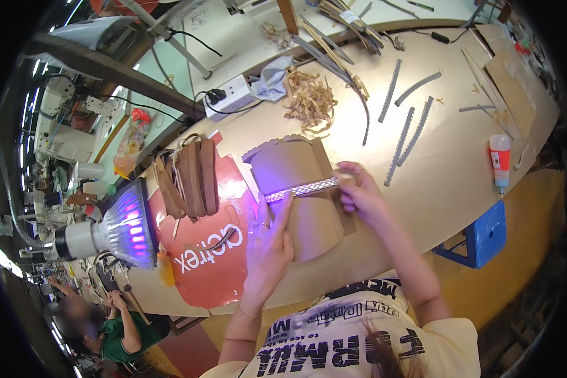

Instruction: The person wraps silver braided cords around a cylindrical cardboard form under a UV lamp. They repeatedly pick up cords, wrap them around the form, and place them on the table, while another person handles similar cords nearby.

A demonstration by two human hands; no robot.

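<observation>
A tan, scallop-edged leather piece (290, 167) lies on the workbench in front of me. A woven silver strip (305, 188) runs across it, lit purple at its left end. My left hand (268, 242) lies flat on the leather with its fingertips pressing the strip's left part. My right hand (359, 189) pinches the strip's right end at the leather's edge.
A purple-glowing lamp (116, 230) stands at the left beside a red sheet (211, 264) carrying brown straps (189, 176). More silver strips (409, 135), tan shavings (309, 97), a power strip (230, 96), a glue bottle (499, 162) and cardboard (513, 88) lie around. Another person (107, 327) sits lower left.
</observation>
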